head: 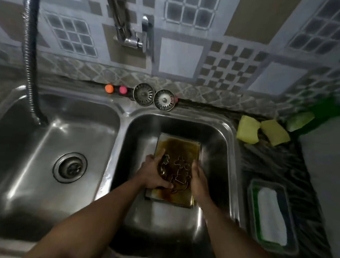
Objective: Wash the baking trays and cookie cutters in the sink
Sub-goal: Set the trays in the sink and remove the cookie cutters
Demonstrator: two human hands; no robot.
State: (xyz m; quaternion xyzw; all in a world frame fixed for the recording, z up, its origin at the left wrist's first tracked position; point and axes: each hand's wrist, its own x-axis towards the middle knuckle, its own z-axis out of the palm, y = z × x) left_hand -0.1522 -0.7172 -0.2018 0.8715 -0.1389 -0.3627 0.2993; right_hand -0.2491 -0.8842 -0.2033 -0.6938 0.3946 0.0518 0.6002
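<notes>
A greasy, brown-stained baking tray (181,146) lies flat in the right sink basin (218,150). Several metal cookie cutters (180,170) lie on it in a heap. My left hand (154,173) curls around the left side of the heap, fingers over one cutter. My right hand (197,178) presses against the heap's right side with fingers bent along the cutters. The tray's middle is hidden under both hands.
The left basin (49,144) has an open drain (70,167) and a flexible hose (30,66) hanging into it. Two strainers (154,96) lean at the back ledge. Yellow sponges (261,132) and a lidded plastic container (272,215) sit on the right counter. The tap (133,37) is on the wall.
</notes>
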